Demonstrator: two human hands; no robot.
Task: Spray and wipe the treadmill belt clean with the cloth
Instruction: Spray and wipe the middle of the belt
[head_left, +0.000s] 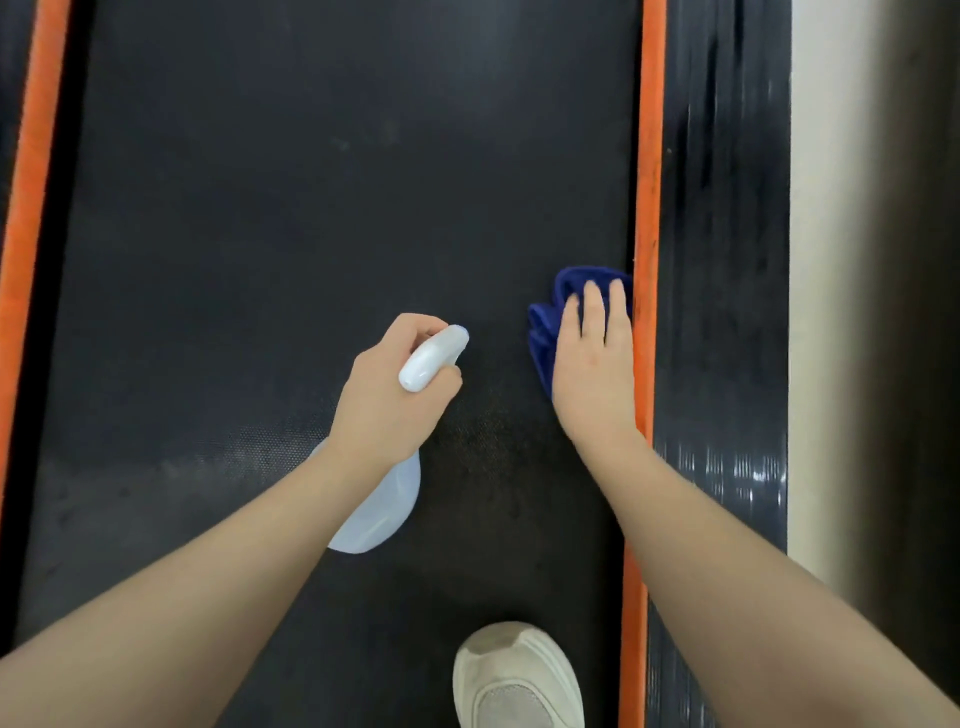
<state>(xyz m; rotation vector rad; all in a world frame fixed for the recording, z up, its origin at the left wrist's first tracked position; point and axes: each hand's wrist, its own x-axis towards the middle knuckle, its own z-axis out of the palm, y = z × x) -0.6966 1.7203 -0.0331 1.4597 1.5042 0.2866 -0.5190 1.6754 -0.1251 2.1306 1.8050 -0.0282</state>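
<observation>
The spray bottle (410, 415) is gripped by the left hand (387, 395), fingers curled round its neck, above the dark belt (260, 234). The blue cloth (553, 312) is pressed flat under the right hand (592, 358), fingers straight, touching the orange right edge strip (647, 156). Open belt lies ahead.
</observation>
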